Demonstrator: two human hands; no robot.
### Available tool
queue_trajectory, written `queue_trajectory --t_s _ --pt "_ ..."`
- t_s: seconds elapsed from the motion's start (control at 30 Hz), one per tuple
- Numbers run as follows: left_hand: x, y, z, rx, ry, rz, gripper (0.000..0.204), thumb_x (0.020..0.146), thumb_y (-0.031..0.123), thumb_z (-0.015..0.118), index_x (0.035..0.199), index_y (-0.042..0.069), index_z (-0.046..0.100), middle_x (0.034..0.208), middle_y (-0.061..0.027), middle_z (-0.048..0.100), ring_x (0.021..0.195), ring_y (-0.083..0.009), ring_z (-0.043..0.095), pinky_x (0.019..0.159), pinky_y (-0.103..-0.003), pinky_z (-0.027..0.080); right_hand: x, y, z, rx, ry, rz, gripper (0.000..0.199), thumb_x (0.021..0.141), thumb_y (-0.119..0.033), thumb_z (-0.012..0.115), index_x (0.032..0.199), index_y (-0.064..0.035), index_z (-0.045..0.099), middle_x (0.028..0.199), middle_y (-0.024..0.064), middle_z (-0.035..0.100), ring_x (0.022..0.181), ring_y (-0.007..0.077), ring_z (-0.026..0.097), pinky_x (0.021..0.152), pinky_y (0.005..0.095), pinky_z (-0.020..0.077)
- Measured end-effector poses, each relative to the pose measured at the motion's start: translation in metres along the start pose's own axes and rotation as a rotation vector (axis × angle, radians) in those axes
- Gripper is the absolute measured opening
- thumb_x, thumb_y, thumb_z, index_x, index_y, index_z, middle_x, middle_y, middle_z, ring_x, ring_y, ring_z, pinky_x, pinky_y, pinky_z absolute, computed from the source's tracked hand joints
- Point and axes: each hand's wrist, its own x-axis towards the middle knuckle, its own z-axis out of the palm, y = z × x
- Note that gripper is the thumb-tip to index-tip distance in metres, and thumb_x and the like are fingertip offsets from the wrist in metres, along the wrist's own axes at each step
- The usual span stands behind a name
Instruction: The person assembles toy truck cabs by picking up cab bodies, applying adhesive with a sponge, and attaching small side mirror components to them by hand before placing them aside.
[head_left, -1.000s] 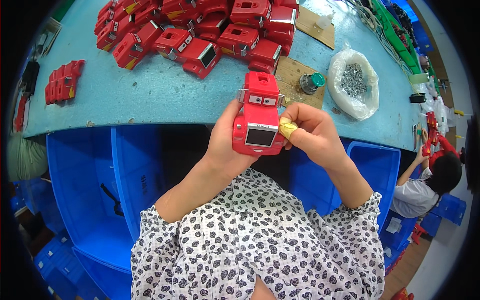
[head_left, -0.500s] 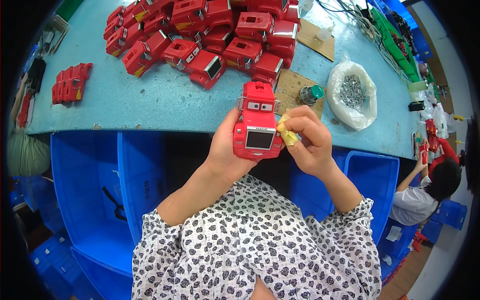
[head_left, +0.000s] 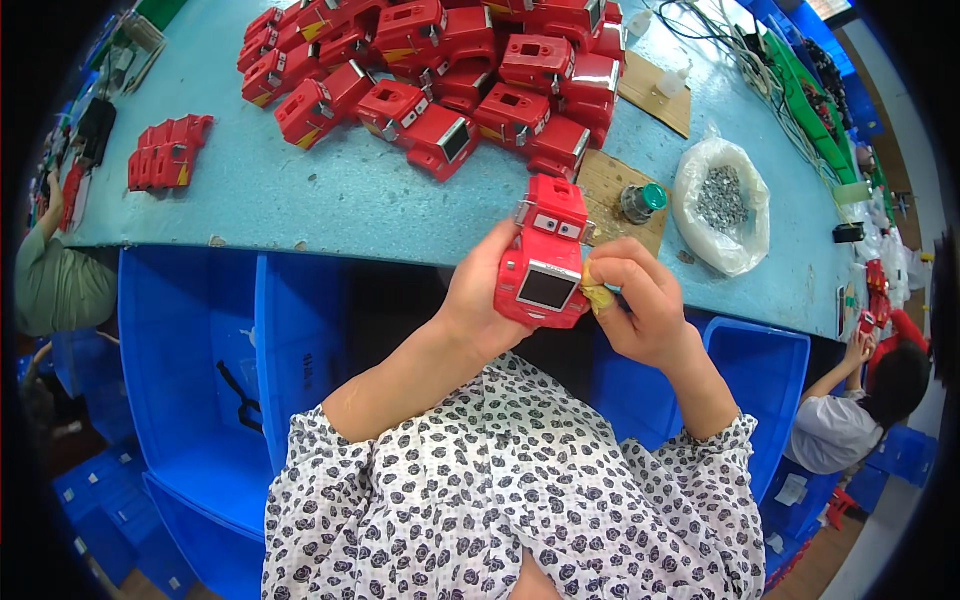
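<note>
Head view suggested that careful work called for a steady left-side hold and light, even pressure from the yellow cloth (head_left: pixel 597 294). The red toy truck (head_left: pixel 550 250) rested in the left hand (head_left: pixel 474 300), which curled around its side; it lay just left of the right hand (head_left: pixel 648 312), whose thumb and fingers pinched the crumpled cloth, seemingly against the truck's edge.

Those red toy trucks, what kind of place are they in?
Probably a toy workshop or factory: a heap of red plastic truck cabs, a whitish plastic bag of small silvery parts and big blue plastic bins.
</note>
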Motion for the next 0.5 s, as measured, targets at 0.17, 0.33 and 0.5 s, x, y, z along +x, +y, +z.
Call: queue_trajectory --t_s 0.17,0.33,0.5 --pt "0.0 0.002 0.0 -0.013 0.009 -0.032 0.04 0.105 0.033 0.028 0.119 0.005 0.053 0.103 -0.0096 0.064 0.093 -0.0211 0.065 0.082 -0.039 0.054 0.002 -0.001 -0.002 -0.035 -0.042 -0.036 0.016 0.083 0.003 0.062 0.098 0.0025 0.058 0.092 0.0172 0.061 0.077 0.0284 0.061 0.068 0.0338 0.0503" --pt "-0.002 0.004 0.009 -0.038 0.036 -0.034 0.041 0.104 0.034 0.027 0.118 0.006 0.053 0.104 -0.0095 0.064 0.095 -0.0219 0.065 0.084 -0.041 0.054 -0.001 0.014 0.005 0.07 0.012 0.084 0.015 0.087 0.0 0.061 0.101 0.0035 0.057 0.094 0.0163 0.061 0.081 0.0255 0.062 0.071 0.0306 0.0503" --pt "-0.001 0.005 0.006 -0.016 0.04 0.01 0.042 0.104 0.034 0.026 0.118 0.006 0.054 0.105 -0.0101 0.064 0.097 -0.0225 0.064 0.086 -0.042 0.053 -0.009 0.023 0.012 0.289 0.086 0.206 0.013 0.092 -0.002 0.059 0.104 0.0037 0.057 0.1 0.0143 0.062 0.088 0.0206 0.061 0.078 0.029 0.0502"
